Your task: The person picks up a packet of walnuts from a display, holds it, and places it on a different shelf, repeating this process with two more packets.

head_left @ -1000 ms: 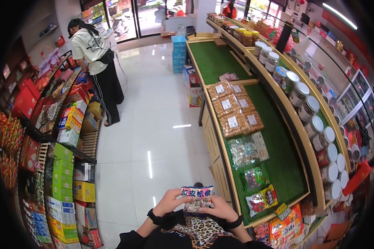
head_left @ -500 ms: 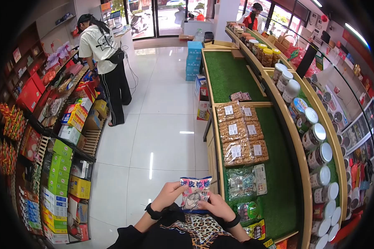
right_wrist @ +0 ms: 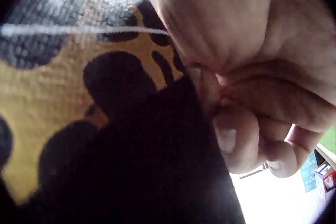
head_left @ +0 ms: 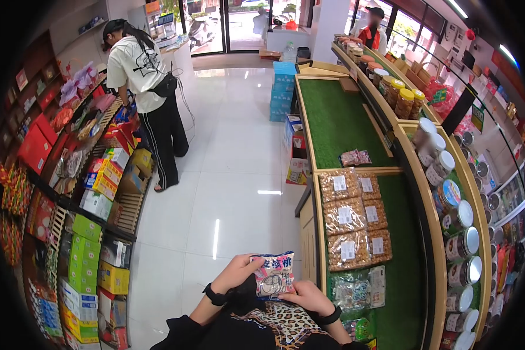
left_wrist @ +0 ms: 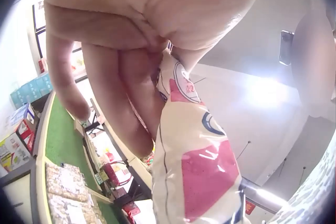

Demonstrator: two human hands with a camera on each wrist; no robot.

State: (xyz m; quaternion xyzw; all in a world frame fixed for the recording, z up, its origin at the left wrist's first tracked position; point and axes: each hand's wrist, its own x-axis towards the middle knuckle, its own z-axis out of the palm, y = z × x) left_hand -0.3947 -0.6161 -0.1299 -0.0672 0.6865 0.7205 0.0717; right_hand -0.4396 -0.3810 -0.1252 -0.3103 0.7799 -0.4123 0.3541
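In the head view a small pink, white and blue snack packet is held in front of the body. The left hand pinches its upper left side, thumb on the front. At its lower right edge the right hand grips with the thumb in front. The left wrist view shows the packet hanging from between the thumb and fingers of the left hand. In the right wrist view the right hand has curled fingers; leopard-print and black clothing covers much of that view, and the packet is not seen.
On the right, a green-lined display shelf holds bagged snacks, with jars behind. Stocked shelves with green boxes stand left. A person in a white shirt leans over them. Tiled floor lies between; another person stands far back.
The head view has shifted, so the shelf sits farther right and lower than half a second ago. The packet, held by both hands, has turned slightly. The far person at the back has come into clearer view.
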